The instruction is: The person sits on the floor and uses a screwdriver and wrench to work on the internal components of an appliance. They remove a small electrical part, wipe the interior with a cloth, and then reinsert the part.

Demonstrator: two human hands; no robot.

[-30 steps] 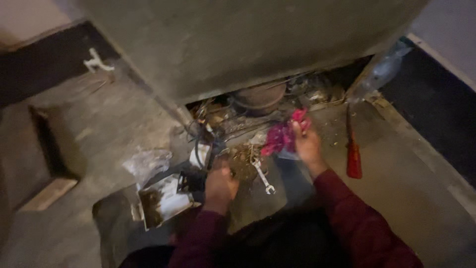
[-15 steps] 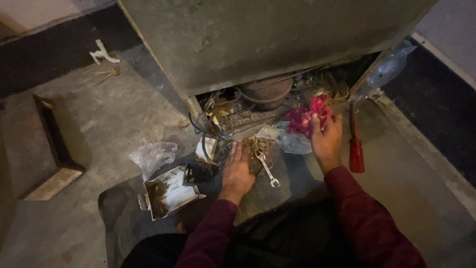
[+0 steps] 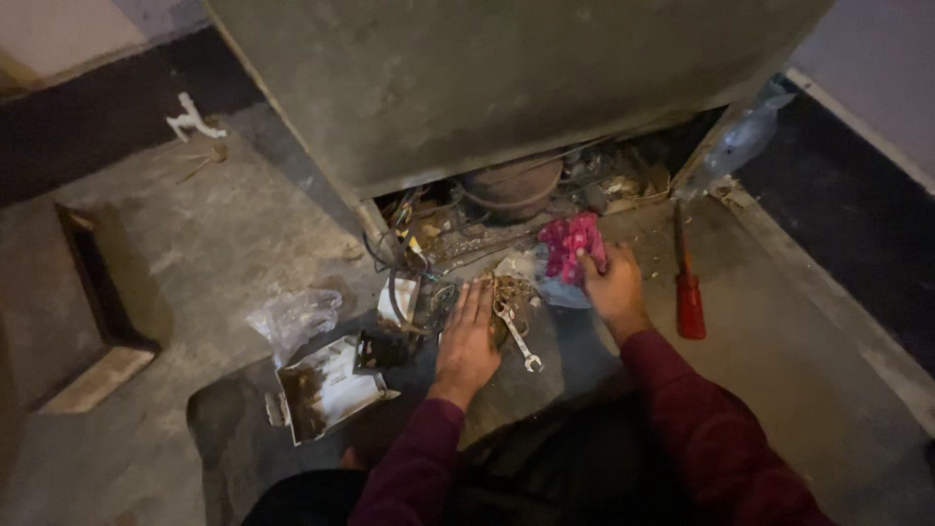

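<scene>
My left hand [image 3: 468, 336] lies flat on the floor with fingers spread, its fingertips at a small pile of dry debris [image 3: 506, 289]. A silver wrench [image 3: 517, 336] lies just right of that hand. My right hand [image 3: 613, 283] grips a pink rag [image 3: 569, 244] and holds it at the open base of a large grey appliance [image 3: 506, 88]. A dark round compressor [image 3: 511, 185] and tangled wires [image 3: 409, 234] show inside the base. Both arms wear dark red sleeves.
A red-handled screwdriver [image 3: 688, 282] lies on the floor to the right. An open white box [image 3: 326, 387] and a crumpled clear plastic bag [image 3: 292, 317] sit to the left. A dark floor recess [image 3: 93, 292] lies far left, a clear plastic bottle [image 3: 742, 136] far right.
My right hand with the pink rag has shifted slightly back from the appliance base. The left hand has spread flatter near the debris. The view has moved a little.
</scene>
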